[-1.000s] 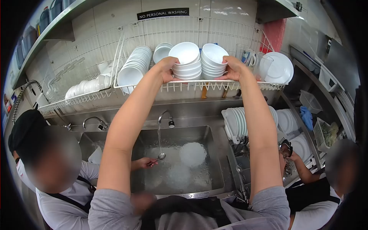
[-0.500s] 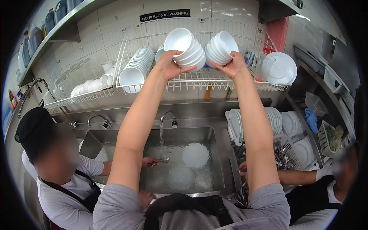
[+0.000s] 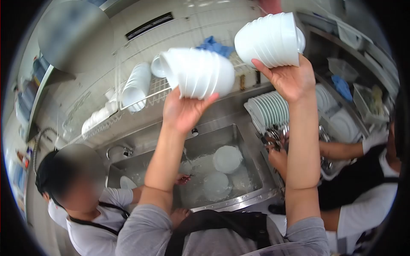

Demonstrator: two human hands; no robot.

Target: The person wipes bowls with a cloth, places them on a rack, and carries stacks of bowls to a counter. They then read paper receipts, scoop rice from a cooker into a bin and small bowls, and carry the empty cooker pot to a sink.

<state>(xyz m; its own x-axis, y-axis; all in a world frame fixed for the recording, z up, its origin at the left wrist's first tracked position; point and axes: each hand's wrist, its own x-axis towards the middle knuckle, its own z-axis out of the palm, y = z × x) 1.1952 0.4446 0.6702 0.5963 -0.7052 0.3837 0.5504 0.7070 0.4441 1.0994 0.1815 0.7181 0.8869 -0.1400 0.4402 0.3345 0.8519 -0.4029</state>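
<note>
My left hand (image 3: pixel 184 110) is closed around a nested stack of white bowls (image 3: pixel 203 74), tipped on its side with the rims facing left. Higher up, my right hand (image 3: pixel 291 80) grips a second stack of white bowls (image 3: pixel 267 40), also sideways, rims to the right. Both stacks are in the air, apart from each other, in front of the white wire rack (image 3: pixel 156 91). Behind them on the rack are a blue cloth (image 3: pixel 215 46) and another row of nested white bowls (image 3: pixel 136 87).
Below is a steel sink (image 3: pixel 267 185) with white plates (image 3: pixel 227 159) in water. A person (image 3: pixel 92 200) on the left reaches into it. Another person's hand (image 3: pixel 277 158) on the right holds cutlery beside upright plates (image 3: pixel 269 109). A bottle shelf (image 3: pixel 45 91) is at upper left.
Both bowl stacks have come off the rack and nearer to me, the right one up and rightward. My view has tilted. The right-hand person now holds a bunch of cutlery.
</note>
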